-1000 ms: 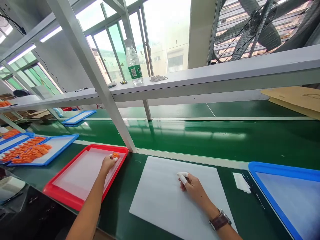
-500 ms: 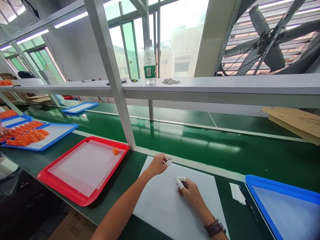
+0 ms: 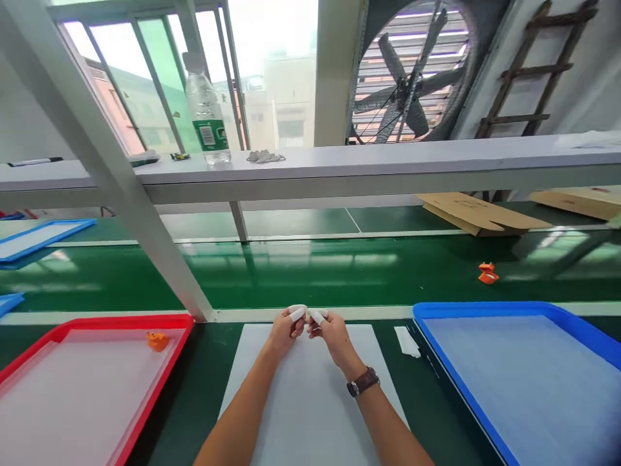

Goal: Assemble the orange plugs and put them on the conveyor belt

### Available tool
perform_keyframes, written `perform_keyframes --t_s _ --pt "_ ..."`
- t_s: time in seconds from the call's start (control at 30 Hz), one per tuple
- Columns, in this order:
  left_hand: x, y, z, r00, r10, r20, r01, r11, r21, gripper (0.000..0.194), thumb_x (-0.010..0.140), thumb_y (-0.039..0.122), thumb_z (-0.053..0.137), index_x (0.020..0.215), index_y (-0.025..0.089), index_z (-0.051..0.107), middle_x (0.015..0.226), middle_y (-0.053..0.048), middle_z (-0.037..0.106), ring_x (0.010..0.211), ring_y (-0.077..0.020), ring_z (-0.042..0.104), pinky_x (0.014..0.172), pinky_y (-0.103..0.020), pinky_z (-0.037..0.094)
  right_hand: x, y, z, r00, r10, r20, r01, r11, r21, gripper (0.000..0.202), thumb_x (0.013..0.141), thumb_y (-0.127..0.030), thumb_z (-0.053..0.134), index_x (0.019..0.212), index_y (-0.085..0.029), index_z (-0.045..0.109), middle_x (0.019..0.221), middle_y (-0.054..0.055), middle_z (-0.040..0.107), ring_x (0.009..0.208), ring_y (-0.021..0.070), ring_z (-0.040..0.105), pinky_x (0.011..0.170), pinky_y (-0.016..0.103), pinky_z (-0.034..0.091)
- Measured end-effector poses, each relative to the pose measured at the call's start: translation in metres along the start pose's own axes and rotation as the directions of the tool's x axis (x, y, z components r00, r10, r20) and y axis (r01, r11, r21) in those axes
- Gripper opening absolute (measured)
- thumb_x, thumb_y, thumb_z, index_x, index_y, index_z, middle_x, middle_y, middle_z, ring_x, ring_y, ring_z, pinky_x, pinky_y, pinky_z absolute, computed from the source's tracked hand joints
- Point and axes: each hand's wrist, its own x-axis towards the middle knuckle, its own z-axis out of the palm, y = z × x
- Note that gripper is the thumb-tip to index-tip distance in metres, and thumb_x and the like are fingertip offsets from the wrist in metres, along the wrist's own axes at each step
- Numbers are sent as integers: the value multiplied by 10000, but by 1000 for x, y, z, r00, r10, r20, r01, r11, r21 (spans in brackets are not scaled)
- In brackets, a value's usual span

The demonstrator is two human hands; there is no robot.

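Note:
My left hand [image 3: 286, 331] and my right hand [image 3: 328, 329] meet fingertip to fingertip above the top of a white sheet [image 3: 315, 401]. White covers wrap some fingers of both hands. The fingers of each hand are pinched together; anything between them is too small to make out. A small orange piece [image 3: 158, 341] lies in the red tray [image 3: 183, 321] on the left. To the right stands a blue tray [image 3: 439, 310] with a pale lining.
Behind the sheet runs a green belt [image 3: 315, 278] with an orange piece [image 3: 488, 274] on it. A slanted metal post [image 3: 160, 243] rises at left. The shelf [image 3: 388, 162] holds a bottle [image 3: 207, 116]. A white scrap [image 3: 406, 342] lies beside the blue tray.
The view has swung to the right. My hands, apart before, have come together at the fingertips. An orange piece on the belt and more cardboard have come into view.

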Motion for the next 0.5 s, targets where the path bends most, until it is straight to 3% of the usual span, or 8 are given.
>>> perform_keyframes --t_s 0.17,0.33,0.43,0.5 --pt "-1 6 0 993 -44 105 52 996 -67 338 790 427 728 713 153 546 582 56 386 486 -41 268 438 -171 203 21 11 8 991 -58 -122 77 984 158 407 737 -550 750 746 -145 702 686 28 660 591 150 581 574 282 503" --pt "-2 10 1 972 -187 145 212 960 -185 401 824 439 720 632 166 500 571 55 332 457 -45 185 415 -193 213 24 7 1 986 -60 -157 105 950 295 421 762 -532 760 893 -132 757 861 77 731 822 208 678 803 338 540" --pt "-3 2 3 952 -266 153 286 949 -132 484 802 525 719 559 182 479 501 53 285 434 -56 163 414 -215 226 23 0 -2 997 -23 -71 52 895 442 433 757 -520 767 943 -128 759 926 91 739 891 214 683 846 329 521" --pt "-2 -7 2 951 -273 143 283 958 -51 517 760 573 730 513 193 481 439 43 284 403 -60 167 405 -230 216 23 -2 -2 999 -17 41 -3 896 444 415 753 -511 762 922 -132 769 906 81 738 871 201 675 824 297 506"
